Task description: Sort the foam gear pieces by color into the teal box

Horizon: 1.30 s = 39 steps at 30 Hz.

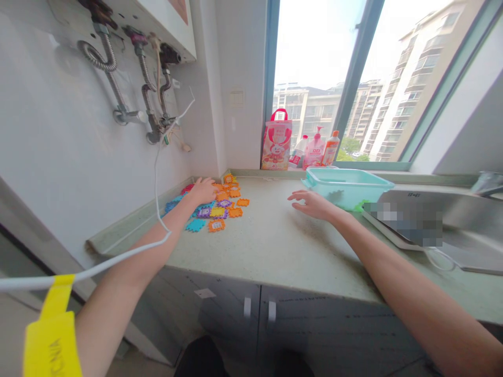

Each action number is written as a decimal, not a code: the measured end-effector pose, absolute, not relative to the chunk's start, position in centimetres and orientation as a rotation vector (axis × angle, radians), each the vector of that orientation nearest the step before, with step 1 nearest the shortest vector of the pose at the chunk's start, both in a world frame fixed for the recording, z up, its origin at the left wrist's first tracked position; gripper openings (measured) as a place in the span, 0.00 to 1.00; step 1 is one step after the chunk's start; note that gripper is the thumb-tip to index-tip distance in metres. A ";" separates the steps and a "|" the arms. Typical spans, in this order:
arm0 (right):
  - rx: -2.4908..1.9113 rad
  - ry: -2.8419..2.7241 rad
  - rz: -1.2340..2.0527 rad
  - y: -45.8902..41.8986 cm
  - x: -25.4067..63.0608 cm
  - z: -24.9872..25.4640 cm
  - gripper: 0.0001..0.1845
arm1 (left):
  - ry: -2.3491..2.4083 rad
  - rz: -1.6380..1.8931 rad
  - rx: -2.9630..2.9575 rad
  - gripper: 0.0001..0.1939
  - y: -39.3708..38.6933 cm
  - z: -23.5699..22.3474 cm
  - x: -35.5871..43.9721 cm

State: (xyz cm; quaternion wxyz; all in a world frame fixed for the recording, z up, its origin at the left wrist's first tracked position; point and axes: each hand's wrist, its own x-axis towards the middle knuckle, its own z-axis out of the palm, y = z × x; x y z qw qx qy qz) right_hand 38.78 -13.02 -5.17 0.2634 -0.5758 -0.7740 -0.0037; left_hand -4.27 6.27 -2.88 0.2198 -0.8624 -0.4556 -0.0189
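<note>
My left hand (203,189) reaches far across the countertop (275,246) and rests on a pile of colourful foam puzzle tiles (220,212) near the back left corner; its fingers curl down over the tiles. My right hand (310,203) hovers just above the counter with fingers stretched out flat, holding nothing. It is just left of a turquoise plastic tub (346,184) with something green in it.
A red-and-white bag (277,141) and three bottles (314,151) stand on the window sill. A steel sink (463,230) lies at the right. Hoses and valves (137,94) hang on the left wall, with a white cable (157,173) trailing across my left arm.
</note>
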 end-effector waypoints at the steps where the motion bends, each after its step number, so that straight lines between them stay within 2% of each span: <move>1: -1.565 -2.093 -0.007 -13.0 38.8 -5.1 0.16 | -1.233 -0.056 -2.386 0.21 6.3 -2.9 -4.0; 7: -1.584 -2.118 0.001 -12.9 39.0 -5.0 0.16 | -1.192 -0.052 -2.485 0.23 6.0 -2.7 -3.3; 19: -1.559 -2.132 0.005 -12.6 39.4 -5.1 0.15 | -1.513 -0.116 -2.258 0.21 5.4 -0.8 -6.3; 26: -1.562 -2.135 -0.003 -12.6 39.8 -5.0 0.16 | -1.309 -0.063 -2.493 0.18 5.2 -1.3 -3.7; 31: -1.609 -2.156 0.017 -12.8 39.7 -4.9 0.15 | -1.144 -0.054 -2.667 0.22 4.3 -1.8 -1.1; 35: -1.623 -2.160 0.011 -13.0 39.6 -4.7 0.15 | -1.083 -0.157 -2.806 0.24 3.2 0.2 -1.5; 39: -1.635 -2.171 0.015 -13.0 39.7 -4.4 0.16 | -1.303 0.042 -3.048 0.19 1.9 2.6 -2.8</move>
